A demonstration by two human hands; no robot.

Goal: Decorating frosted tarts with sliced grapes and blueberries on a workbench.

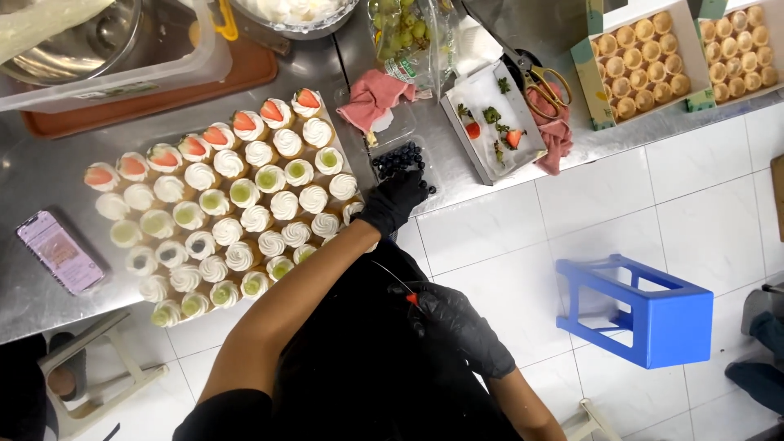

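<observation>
- A tub of blueberries (398,158) is found just beyond the fingertips of the left hand (394,201).
- A tray of cream-topped tartlets (220,204) is spread to the left of those fingers, on the steel counter (49,175).
- A phone (60,251) is laid at the tray's far left.
- A cloth (371,98) is placed behind the tub.
- A box of fruit pieces (494,122) is set to the right of the fingers, with scissors (543,86) behind it.
- Two boxes of tart shells (641,65) are stood farther right.
- The right hand (457,322) is held near the body, with a stool (645,310) on the floor to its right.

Stainless steel counter (49,184): items resting on it.
Cream-topped tart array (224,200), phone (61,251), blueberry tub (400,159), pink cloth (371,98), two tart-shell boxes (641,65).
</observation>
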